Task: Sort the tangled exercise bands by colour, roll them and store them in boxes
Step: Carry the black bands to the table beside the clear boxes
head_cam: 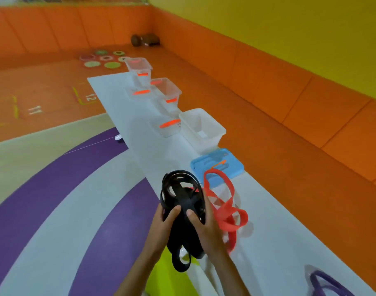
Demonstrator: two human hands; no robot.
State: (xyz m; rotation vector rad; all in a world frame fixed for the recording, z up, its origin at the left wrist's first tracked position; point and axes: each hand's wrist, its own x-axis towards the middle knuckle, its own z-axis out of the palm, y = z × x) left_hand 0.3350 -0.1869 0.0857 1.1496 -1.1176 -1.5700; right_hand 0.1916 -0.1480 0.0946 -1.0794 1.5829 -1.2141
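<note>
A bundle of black exercise bands [180, 197] is held up over the near edge of the long white table [268, 227]. My left hand [164, 225] grips it from the left, thumb on the front. From the right, my right hand [204, 223] holds the same bundle with its thumb pressed on the front. Loose black loops hang below both hands. A red band [225, 210] lies tangled on the table just right of my hands. A purple band [326, 283] lies at the table's near right end.
An empty white box [204, 129] stands mid-table with a blue lid [219, 165] in front of it. Farther back stand clear boxes [165, 90] with orange clips and their lids. An orange padded wall runs along the right. Coloured rings [105, 58] lie on the floor.
</note>
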